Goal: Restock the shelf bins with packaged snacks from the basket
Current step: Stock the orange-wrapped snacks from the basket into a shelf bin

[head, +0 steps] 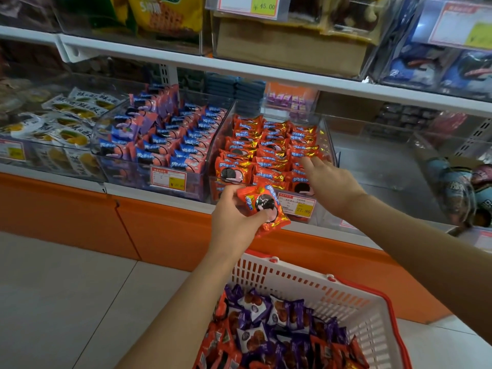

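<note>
left hand (234, 217): centre of frame, fingers curled round one red pack (262, 206), held just in front of the bin's front wall.
right hand (327, 182): fingers straight, holding nothing, laid over the front-right rows in the red bin (329, 145). We can't tell whether they press or hover.
red bin: middle of frame, clear walls, rows of matching red packs standing on edge, looks nearly full.
why: the held pack matches that stock, so we read this bin as the target. The flat right hand looks placed to hold the rows back and open a slot.
basket (346, 287): lower right of frame, under both arms, within easy reach. It holds plenty of red and purple packs (279, 310), so we judge restocking far from done.
blue bin (101, 158): just left of the red bin, blue packs, not involved now.
next: we'd stand the pack upright in a front row.
risk: tight rows could tip or a pack could slip over the front wall.
</note>
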